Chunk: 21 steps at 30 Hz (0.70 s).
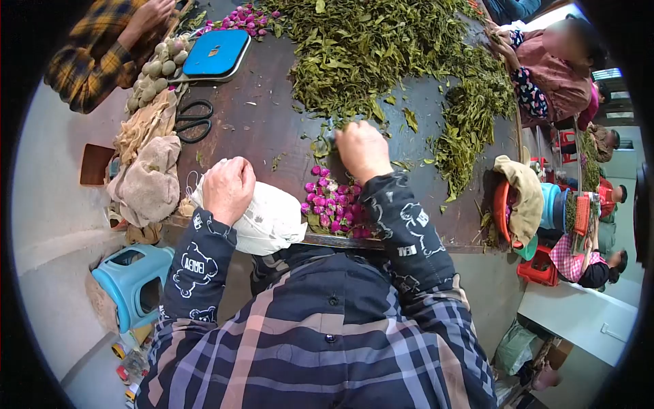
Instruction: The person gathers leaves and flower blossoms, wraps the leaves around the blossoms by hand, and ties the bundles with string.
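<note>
My left hand [230,189] is closed at the top of a white cloth bag [269,221] that lies at the table's near edge. A thin white string loops out beside it. My right hand [363,148] is over the table with its fingers bent together; what they pinch is hidden and blurred, among a few loose green leaves [320,144]. Just below that hand sits a small heap of purple-pink dried flower buds [330,204]. Beyond it spreads a big pile of green leaves [368,48].
On the left are black scissors [194,121], a blue scale [216,53], round greyish balls [160,67] and beige cloths [151,177]. An orange basin [502,211] with cloth stands right. A blue stool [133,283] is lower left. Other people sit around the table.
</note>
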Motion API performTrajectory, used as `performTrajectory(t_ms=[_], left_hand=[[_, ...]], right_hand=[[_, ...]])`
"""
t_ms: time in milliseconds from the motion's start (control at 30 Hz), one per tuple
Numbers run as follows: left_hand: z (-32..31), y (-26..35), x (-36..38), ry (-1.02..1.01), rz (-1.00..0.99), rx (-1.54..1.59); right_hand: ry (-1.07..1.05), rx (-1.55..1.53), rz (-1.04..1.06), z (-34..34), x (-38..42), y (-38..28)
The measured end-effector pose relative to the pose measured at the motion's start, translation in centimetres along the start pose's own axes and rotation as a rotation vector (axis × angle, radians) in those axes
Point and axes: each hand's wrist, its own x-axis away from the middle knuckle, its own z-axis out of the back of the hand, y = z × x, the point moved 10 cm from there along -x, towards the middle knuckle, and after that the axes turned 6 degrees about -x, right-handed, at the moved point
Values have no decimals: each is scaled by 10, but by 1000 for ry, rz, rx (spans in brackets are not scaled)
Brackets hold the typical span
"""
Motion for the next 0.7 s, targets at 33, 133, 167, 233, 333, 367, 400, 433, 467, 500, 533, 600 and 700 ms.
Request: performTrajectory(t_ms=[33,133,167,233,333,367,400,433,467,500,533,600,700], left_hand=[[1,0,0,2,2,-1],[0,7,-1,5,-21,33],[0,8,-1,-1,-28,29],[2,7,0,-16,-35,23],[0,10,-1,-36,-55,52],[0,10,0,-42,-58,59],[1,9,0,-49,-58,62],[1,7,-2,-53,-57,62],[0,6,-3,-56,-59,73],[0,5,-4,-57,-65,75],[0,5,-3,-59,-68,74],[-1,5,-2,-57,-68,68],[-1,5,-3,-86,-61,71]], right_hand=[[0,3,-8,3,0,-12],[-189,72,-84,-12,5,-24],[-121,65,-72,-10,6,-26],[9,57,-38,-10,8,-26],[74,76,-39,-12,16,-9],[78,74,-41,-11,17,-3],[80,68,-41,-10,17,3],[85,61,-39,-7,16,8],[29,44,-117,-5,15,24],[-28,24,-198,1,18,42],[0,-132,-221,24,24,53],[68,-221,-341,57,37,91],[45,-201,-419,85,69,130]])
